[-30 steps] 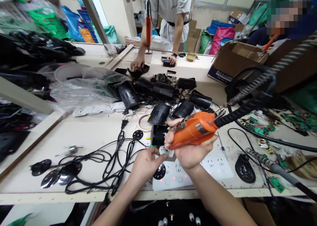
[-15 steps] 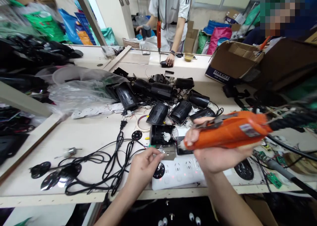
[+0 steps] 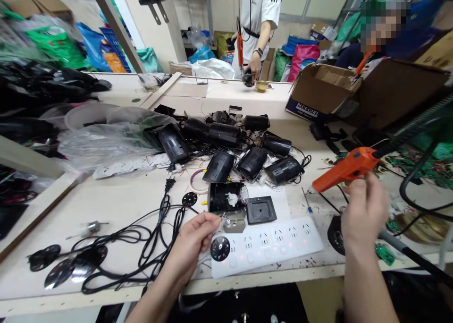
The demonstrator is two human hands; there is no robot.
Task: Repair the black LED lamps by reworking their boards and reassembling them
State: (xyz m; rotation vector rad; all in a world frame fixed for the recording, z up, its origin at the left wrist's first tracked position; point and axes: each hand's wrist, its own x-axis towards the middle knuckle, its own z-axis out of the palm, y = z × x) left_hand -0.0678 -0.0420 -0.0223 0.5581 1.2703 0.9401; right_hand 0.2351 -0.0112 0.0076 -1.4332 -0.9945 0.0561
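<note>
My left hand (image 3: 196,235) is closed, thumb and forefinger pinched at the left end of a small shiny metal plate (image 3: 234,223). Just behind the plate lies an opened black cylindrical housing (image 3: 221,198) with a white part and a perforated round end. My right hand (image 3: 366,214) has its fingers curled, directly below and beside an orange electric screwdriver (image 3: 345,168) on a coiled cord. What those fingers hold, if anything, is hidden. Right of the housing sits a black square tray (image 3: 262,210). A black disc (image 3: 220,249) rests on the white power strip (image 3: 279,247).
Several black housings (image 3: 251,163) are heaped further back. Looped black cables (image 3: 141,233) and a small motor (image 3: 92,227) lie at left. Circuit boards (image 3: 385,253) and a cardboard box (image 3: 318,91) are at right. Across the bench a person holds another orange screwdriver (image 3: 240,49).
My right hand has come off the orange screwdriver's grip and moved right and down, while the screwdriver has swung right. My left hand stays by the plate. The person opposite has lifted a black part.
</note>
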